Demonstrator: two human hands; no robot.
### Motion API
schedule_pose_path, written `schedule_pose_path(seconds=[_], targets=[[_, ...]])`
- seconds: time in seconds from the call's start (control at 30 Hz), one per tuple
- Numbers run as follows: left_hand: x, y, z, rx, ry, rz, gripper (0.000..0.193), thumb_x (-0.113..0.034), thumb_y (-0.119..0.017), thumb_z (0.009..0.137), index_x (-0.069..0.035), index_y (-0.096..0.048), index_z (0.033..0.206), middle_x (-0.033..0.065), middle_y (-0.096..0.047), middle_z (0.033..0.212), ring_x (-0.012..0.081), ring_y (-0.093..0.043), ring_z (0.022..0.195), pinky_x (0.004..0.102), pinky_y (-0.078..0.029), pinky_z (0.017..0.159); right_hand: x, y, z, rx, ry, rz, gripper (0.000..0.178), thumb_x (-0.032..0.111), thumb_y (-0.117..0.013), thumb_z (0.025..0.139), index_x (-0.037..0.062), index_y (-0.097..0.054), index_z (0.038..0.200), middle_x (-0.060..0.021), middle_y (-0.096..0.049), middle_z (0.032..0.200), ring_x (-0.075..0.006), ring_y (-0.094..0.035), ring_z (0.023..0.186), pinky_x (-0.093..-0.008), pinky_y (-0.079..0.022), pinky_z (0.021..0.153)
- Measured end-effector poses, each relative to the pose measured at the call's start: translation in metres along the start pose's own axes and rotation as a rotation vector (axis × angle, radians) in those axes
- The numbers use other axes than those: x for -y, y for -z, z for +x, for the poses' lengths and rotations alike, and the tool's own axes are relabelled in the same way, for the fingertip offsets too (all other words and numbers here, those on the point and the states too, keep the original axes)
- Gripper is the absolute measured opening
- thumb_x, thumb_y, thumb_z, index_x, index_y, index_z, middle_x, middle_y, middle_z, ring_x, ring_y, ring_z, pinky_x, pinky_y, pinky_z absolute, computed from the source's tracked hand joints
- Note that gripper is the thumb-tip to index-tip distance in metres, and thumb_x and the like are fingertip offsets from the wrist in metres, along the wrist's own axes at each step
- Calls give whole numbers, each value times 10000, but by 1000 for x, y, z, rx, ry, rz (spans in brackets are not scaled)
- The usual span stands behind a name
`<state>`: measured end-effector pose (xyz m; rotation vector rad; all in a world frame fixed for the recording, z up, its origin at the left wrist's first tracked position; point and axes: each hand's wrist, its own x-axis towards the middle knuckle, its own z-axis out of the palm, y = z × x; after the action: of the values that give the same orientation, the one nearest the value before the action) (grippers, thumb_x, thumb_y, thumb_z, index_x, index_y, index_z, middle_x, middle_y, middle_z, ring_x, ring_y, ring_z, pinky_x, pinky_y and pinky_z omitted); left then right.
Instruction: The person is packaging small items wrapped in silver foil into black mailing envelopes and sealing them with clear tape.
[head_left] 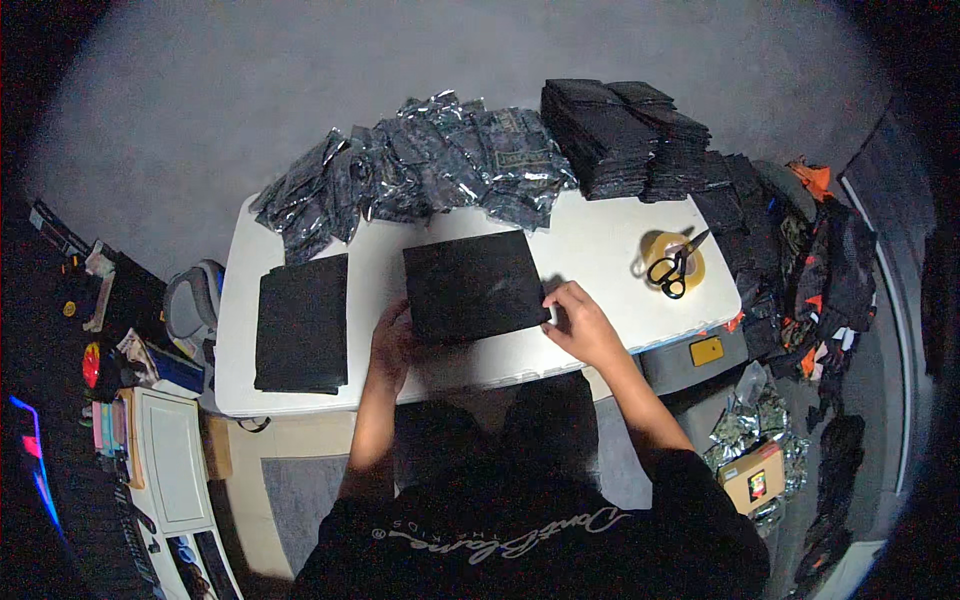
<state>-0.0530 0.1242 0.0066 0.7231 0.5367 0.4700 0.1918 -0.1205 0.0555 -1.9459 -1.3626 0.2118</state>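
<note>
A flat black rectangular piece point(472, 283), which looks like folded cloth, lies on the white table point(385, 385) in front of me. At its lower right corner, my right hand point(580, 322) pinches the edge between thumb and fingers. My left hand point(391, 345) is closed on the lower left edge, its fingertips partly hidden in shadow. To the left lies a flat stack of similar black pieces point(303, 322). Whether the piece has one layer or several I cannot tell.
Shiny clear-wrapped dark packets point(430, 165) pile along the far edge, beside tall stacks of black pieces point(620, 135). Black-handled scissors point(672, 272) rest on a tape roll point(692, 262) at right. A grey bin point(655, 372) and dark clothing point(820, 270) stand beyond the table's right side.
</note>
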Motion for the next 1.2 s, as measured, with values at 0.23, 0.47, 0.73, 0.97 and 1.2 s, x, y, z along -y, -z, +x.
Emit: schedule_pose_path(seconds=[0.23,0.47,0.73,0.97,1.2], targets=[[6,7,2,-103,-630,1097,785,-102,-824,816,45,-393,1455,249,-640,1310,393,-689,1107,427,-551,981,2,-18,11,9,15,-41,231,39,-765,775,48,-642,970,-139,-581,1001,-326,-644,913,-421,-529,815],[-30,-10,-23,-183,-106,1204,964,-126,-834,792,-1,-274,1567,253,-719,1058,324,-741,966,408,-567,892,11,-11,26,27,146,20,208,90,-802,782,41,-674,939,-128,-592,965,-300,-650,840,-400,-540,755],[-5,0,-18,-122,-236,1023,1022,-103,-832,802,-89,-194,1601,198,-746,880,280,-743,789,394,-579,763,13,-55,87,-99,68,-133,247,200,-842,815,33,-743,969,-132,-710,893,-289,-702,820,-388,-562,780],[-8,15,-16,-39,-371,1056,839,-51,-778,857,-104,-311,1552,177,-730,958,216,-717,819,375,-585,708,-14,-8,64,-225,-212,602,109,86,-717,958,34,-681,870,-3,-665,790,-86,-585,743,-245,-500,724],[-7,22,-15,5,-346,949,614,-13,-723,876,-61,-479,1437,151,-686,1076,228,-710,845,346,-619,742,25,-8,18,-35,138,-26,428,98,-828,779,63,-637,1160,-111,-615,1033,-242,-648,878,-366,-543,780]])
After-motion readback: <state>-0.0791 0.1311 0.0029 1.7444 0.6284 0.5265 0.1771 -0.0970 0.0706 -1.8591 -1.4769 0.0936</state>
